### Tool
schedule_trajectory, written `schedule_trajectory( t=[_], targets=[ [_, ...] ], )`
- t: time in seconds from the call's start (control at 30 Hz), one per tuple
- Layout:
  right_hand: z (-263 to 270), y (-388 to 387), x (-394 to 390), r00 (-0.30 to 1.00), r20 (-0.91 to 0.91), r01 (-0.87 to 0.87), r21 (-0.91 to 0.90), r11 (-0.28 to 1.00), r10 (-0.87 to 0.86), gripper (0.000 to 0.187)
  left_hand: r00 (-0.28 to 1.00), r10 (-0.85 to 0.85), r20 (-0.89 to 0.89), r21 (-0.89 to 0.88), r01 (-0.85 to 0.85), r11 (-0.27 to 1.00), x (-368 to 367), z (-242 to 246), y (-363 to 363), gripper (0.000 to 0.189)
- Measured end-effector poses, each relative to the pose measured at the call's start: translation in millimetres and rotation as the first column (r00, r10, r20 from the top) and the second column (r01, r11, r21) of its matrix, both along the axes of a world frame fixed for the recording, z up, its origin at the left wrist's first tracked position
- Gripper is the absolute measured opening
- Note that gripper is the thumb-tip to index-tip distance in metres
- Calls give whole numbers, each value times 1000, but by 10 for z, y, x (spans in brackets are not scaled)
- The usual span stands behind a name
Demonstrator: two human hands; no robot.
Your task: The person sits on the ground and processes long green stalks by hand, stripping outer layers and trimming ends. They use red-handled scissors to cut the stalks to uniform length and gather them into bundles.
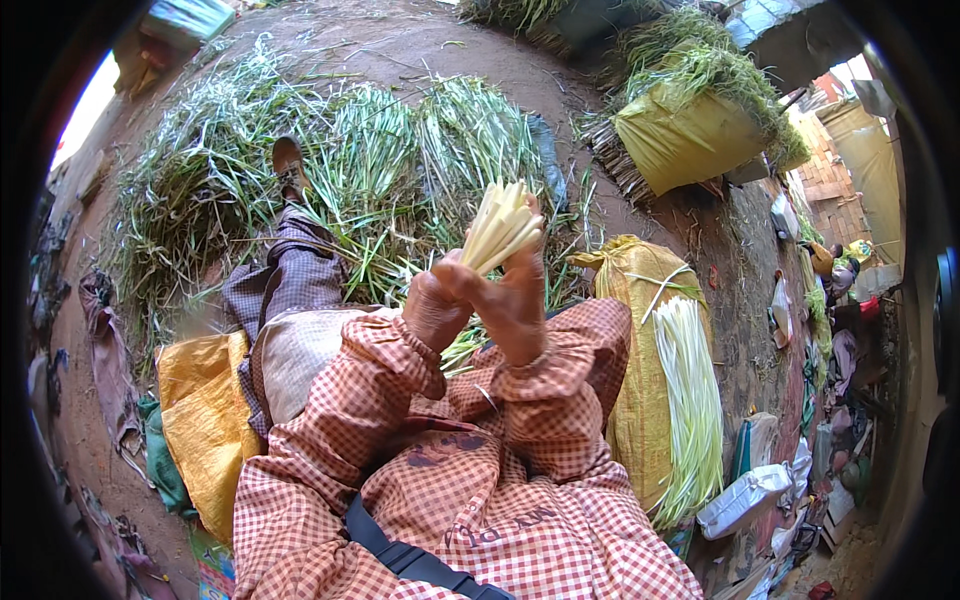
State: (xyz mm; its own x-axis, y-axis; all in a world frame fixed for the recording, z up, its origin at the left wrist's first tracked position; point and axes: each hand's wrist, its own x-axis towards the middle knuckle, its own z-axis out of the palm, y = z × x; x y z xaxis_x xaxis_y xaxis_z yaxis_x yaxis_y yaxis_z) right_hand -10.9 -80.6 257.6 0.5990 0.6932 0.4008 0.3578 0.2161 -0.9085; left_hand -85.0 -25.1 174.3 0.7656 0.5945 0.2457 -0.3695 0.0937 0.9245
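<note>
Both my hands are raised above my lap around a bundle of pale, cut plant stalks [501, 229]. My left hand [437, 301] grips it low down on the left. On the right, my right hand [519, 304] wraps it, with some fingers hidden behind the stalks. The blunt pale ends point up and away from me. Green leaf blades [461, 351] show below my wrists; whether they belong to this bundle is hard to tell. To my right, a neat bundle of long white-green stalks [686, 397] lies on a stuffed yellow woven sack [626, 375].
Heaps of long green grass-like stalks [367, 142] cover the ground ahead, around a shoe [288, 161]. Farther right stands a yellow-wrapped bale [690, 135] topped with grass. An orange woven sack [202, 420] lies at my left. A white package [746, 501] sits at lower right.
</note>
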Motion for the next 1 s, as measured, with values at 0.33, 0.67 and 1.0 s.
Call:
schedule_trajectory(
  t=[0.33, 0.67, 1.0],
  targets=[
    [-21, -145, 199, 1000, -7, 24, -114, 993, -25, 27, 983, 131, -126, 576, -35, 816, -233, 1281, 683, 75],
    [687, -510, 592, 952, -306, 148, 469, 871, 3, 17, 967, -111, -229, 584, 227, 779, 158, 394, 146, 84],
    [2570, -3448, 1624, 577, 64, 493, 768, 409, -815, 27, 835, 511, -203, 847, -113, 520, 93, -669, 1153, 80]
  ],
)
